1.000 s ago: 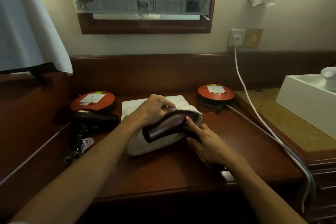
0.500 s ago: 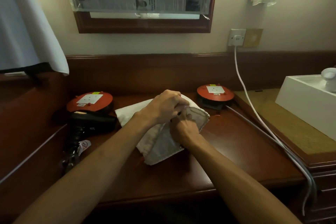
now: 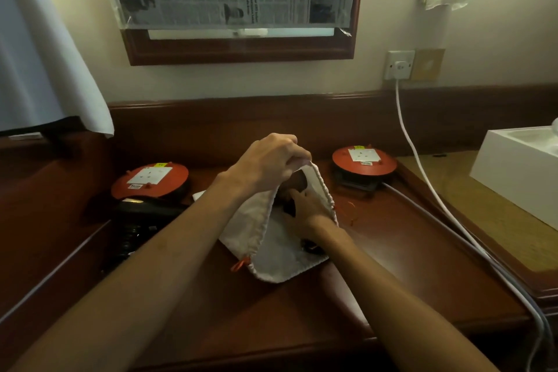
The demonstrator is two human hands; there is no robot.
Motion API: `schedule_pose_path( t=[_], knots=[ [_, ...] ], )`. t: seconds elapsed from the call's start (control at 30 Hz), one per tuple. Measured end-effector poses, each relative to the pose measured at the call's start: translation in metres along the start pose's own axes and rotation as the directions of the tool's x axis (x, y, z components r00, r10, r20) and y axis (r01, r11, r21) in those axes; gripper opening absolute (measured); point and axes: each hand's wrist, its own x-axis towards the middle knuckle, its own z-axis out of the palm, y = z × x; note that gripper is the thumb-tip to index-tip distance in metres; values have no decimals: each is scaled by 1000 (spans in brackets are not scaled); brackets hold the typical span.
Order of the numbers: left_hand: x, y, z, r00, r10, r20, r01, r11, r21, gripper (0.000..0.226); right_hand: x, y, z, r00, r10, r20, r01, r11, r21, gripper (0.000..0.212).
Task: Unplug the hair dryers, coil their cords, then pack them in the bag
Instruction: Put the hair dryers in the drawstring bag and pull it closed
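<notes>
A white drawstring bag lies on the wooden desk, its mouth lifted open. My left hand grips the bag's upper rim and holds it up. My right hand reaches into the mouth and touches a dark brown hair dryer, mostly hidden inside the bag. Whether the fingers curl round it I cannot tell. A second, black hair dryer lies at the desk's left, its dark cord bunched in front of it.
Two red round socket reels sit at the back, left reel and right reel. A white cable runs from the wall socket down the right side. A white box stands at right. The desk's front edge is near me.
The brown hair dryer, lying on top of the bag a second ago, has gone inside it. My left hand has lifted the bag's rim higher and my right hand has pushed into the mouth.
</notes>
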Motion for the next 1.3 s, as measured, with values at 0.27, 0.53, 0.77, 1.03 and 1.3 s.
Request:
schedule_pose_path(
  t=[0.27, 0.53, 0.77, 1.03, 1.3],
  knots=[
    [3, 2, 1, 999, 20, 33, -20, 1000, 5, 21, -28, 34, -2, 962, -150, 229, 183, 974, -133, 104],
    [4, 13, 2, 998, 34, 48, -30, 996, -84, 19, -37, 31, 10, 985, -129, -115, 97, 963, -253, 54],
    [3, 5, 5, 997, 21, 70, -13, 993, -116, 17, -23, 35, 29, 978, -66, -198, -3, 944, -331, 58],
    [-2, -4, 7, 997, -17, 75, 29, 985, -173, 20, -13, 24, 35, 984, 84, -160, -131, 941, -312, 57],
    [-39, -40, 26, 935, -323, 148, 355, 870, -341, 34, -112, 19, -42, 934, -161, 319, 163, 986, 20, 56]
  ],
)
